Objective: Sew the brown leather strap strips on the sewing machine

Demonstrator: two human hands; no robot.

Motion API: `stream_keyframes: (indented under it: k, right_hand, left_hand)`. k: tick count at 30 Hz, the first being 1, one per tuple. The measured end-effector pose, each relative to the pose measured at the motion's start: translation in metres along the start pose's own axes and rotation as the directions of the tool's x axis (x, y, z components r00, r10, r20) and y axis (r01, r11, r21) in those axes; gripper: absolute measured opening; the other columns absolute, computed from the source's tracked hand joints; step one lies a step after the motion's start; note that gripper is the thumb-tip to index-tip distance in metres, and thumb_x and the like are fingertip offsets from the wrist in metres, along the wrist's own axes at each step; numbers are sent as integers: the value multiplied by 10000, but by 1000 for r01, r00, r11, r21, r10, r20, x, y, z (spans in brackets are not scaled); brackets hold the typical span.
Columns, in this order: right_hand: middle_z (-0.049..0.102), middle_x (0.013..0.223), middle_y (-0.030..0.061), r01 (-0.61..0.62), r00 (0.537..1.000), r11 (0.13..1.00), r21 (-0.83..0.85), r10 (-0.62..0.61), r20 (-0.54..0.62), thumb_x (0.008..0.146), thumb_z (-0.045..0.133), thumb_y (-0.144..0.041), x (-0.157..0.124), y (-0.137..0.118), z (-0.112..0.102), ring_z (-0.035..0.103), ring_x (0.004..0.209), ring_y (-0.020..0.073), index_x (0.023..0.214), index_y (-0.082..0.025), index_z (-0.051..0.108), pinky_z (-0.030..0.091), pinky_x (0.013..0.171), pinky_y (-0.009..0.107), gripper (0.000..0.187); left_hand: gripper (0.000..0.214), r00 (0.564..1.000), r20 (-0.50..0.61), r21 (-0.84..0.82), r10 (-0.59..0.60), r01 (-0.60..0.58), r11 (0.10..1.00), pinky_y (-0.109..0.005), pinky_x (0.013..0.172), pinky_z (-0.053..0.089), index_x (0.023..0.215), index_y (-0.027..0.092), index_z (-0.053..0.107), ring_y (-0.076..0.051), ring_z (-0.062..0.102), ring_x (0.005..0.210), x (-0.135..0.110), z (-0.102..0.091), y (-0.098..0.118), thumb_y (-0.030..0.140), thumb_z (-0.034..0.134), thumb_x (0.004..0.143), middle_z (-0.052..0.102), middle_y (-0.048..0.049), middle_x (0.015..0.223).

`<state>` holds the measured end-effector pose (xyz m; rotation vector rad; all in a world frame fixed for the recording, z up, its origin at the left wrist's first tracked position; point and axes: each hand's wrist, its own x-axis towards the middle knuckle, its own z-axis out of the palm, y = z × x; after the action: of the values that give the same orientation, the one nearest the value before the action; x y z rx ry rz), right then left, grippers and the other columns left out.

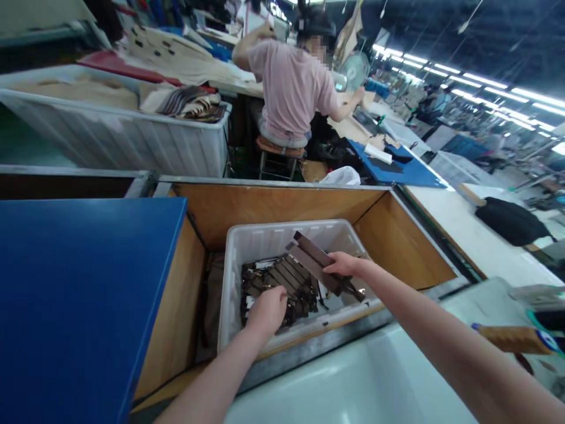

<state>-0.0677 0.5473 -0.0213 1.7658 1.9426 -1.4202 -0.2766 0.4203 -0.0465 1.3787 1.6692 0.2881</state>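
Observation:
A white plastic bin (227, 282) holds a heap of dark brown flat strips (286, 277), some lined up side by side and others tangled. My right hand (346, 264) grips a few long brown strips (311, 259) over the bin's right half, thumb on top; they slant from upper left to lower right. Over the near left part of the heap is my left hand (268, 307), its fingers curled inward. The back of that hand hides whatever the fingertips pinch or touch.
Wooden walls (273, 206) box in the bin. A blue tabletop (88, 282) lies left, a pale smooth surface (335, 377) in front. A brown thread cone (514, 340) is at right. Beyond sits a person in a pink shirt (293, 82), beside a large white tub (132, 138).

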Motion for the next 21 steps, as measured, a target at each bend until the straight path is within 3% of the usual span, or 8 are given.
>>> stream_keyframes:
  k: [3,6,12,16,21]
  right_hand:
    - [644,1025,60,49,996,962,268,-68,61,943,571,-306,-47,-42,8,650,837,168,1120,-136,591,565,727,347,246]
    - [670,989,59,158,978,857,490,-205,43,925,593,-341,-92,-90,27,665,819,167,1092,-133,600,564,738,353,266]
    - [713,799,32,304,911,569,764,-409,-57,620,825,-504,-188,-172,86,692,739,203,956,-155,605,543,753,381,533]
    - [697,724,14,336,877,393,856,-463,-132,502,858,-548,-268,-197,121,679,684,197,895,-162,601,526,723,367,608]
    - [673,674,10,332,870,254,908,-455,-191,486,882,-488,-365,-190,150,647,628,176,861,-145,623,501,684,336,571]
  left_hand:
    - [203,995,-99,-232,4,-27,972,-420,854,513,1025,142,613,-195,640,923,-33,-32,7,318,568,935,657,-51,996]
    - [243,986,-165,-416,21,-89,905,-402,825,526,1089,132,591,-193,658,892,-90,-61,19,317,547,938,672,-65,1002]
    - [431,944,-321,-559,70,-249,791,-330,845,506,1016,118,628,-256,662,949,-223,-97,43,458,618,751,721,-94,953]
    - [436,937,-347,-579,38,-246,777,-333,696,522,869,132,653,-279,674,812,-303,-102,56,509,664,650,727,-74,799]
    - [531,947,-322,-613,6,-213,761,-333,692,526,874,156,676,-277,679,798,-387,-81,65,603,705,587,731,-52,774]
